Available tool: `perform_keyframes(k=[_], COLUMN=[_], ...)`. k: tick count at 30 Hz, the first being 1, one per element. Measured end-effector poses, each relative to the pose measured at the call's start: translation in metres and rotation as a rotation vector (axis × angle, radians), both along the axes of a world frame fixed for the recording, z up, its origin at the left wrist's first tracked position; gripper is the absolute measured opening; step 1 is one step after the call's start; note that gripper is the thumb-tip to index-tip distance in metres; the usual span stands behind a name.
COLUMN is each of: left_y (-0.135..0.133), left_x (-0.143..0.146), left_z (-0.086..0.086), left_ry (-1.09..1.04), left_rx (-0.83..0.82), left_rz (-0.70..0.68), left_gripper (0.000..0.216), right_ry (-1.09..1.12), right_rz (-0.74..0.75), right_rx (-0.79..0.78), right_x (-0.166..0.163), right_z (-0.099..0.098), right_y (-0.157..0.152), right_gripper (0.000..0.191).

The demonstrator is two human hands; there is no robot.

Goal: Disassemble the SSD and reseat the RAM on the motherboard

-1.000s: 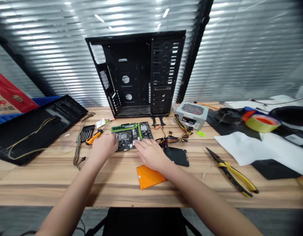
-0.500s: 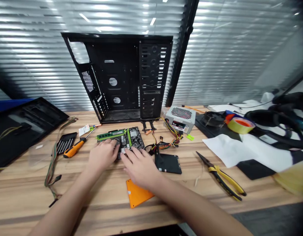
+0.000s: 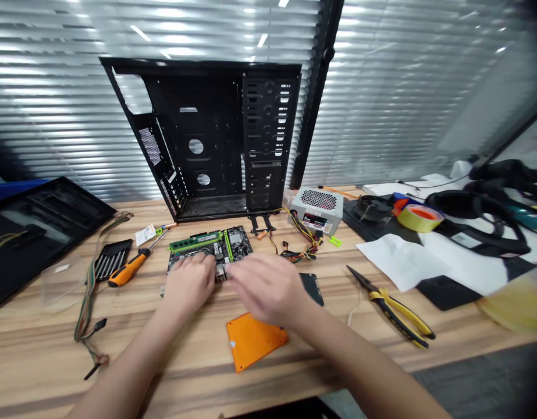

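A motherboard (image 3: 239,250) with bright green slots lies flat on the wooden table. Along its far left edge is a green memory module (image 3: 198,240). My left hand (image 3: 192,279) bears on the near left part of the board, its fingers curled over it and partly hidden. Raised just off the board's near right side, my right hand (image 3: 270,288) is slightly blurred, with fingers drawn together in a pinch. Whatever may be between those fingertips is hidden. Below it lies an orange flat drive (image 3: 253,343), and a black drive (image 3: 312,288) is partly covered by the hand.
An open black computer case (image 3: 207,134) stands at the back, with a power supply (image 3: 318,209) and cables at its right. A screwdriver (image 3: 128,267), a bit set (image 3: 113,259) and a ribbon cable (image 3: 87,302) lie left. Pliers (image 3: 394,308), paper and tape (image 3: 420,217) are right.
My right hand has lifted off the motherboard, and its spread fingers have come together. My left hand stays on the board, shifted slightly nearer. The view has turned a little.
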State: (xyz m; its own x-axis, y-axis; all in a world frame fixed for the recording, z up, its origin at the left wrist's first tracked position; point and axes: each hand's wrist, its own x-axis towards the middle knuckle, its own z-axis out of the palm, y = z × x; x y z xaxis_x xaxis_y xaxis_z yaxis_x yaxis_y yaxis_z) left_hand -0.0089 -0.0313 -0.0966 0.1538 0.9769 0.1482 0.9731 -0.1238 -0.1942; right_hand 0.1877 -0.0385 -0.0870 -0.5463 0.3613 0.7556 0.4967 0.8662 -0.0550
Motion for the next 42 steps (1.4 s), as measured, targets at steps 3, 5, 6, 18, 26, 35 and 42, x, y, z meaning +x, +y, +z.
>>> perform_keyframes(k=[3, 5, 6, 18, 26, 35, 42], left_y=[0.0, 0.0, -0.001, -0.001, -0.001, 0.003, 0.006], left_x=[0.001, 0.0, 0.0, -0.006, -0.011, -0.013, -0.017], left_z=[-0.002, -0.001, -0.001, 0.004, 0.006, -0.001, -0.004], left_ry=[0.003, -0.005, -0.013, -0.068, -0.085, -0.13, -0.148], left_rx=[0.038, 0.045, 0.051, 0.085, 0.072, 0.04, 0.03], left_rz=[0.0, 0.003, 0.01, 0.054, 0.066, 0.014, -0.014], left_gripper=[0.028, 0.029, 0.029, 0.032, 0.033, 0.036, 0.037], right_ry=[0.284, 0.306, 0.25, -0.238, -0.224, -0.2, -0.136], right_rz=[-0.212, -0.42, -0.519, -0.857, -0.82, -0.844, -0.882], right_rx=[-0.137, -0.301, -0.391, -0.778, -0.752, -0.69, -0.707], right_x=[0.027, 0.044, 0.052, 0.066, 0.07, 0.066, 0.079], right_z=[0.017, 0.017, 0.014, -0.024, -0.026, -0.025, -0.022], right_y=[0.019, 0.037, 0.047, 0.089, 0.089, 0.084, 0.09], right_gripper=[0.03, 0.03, 0.028, 0.025, 0.029, 0.03, 0.02])
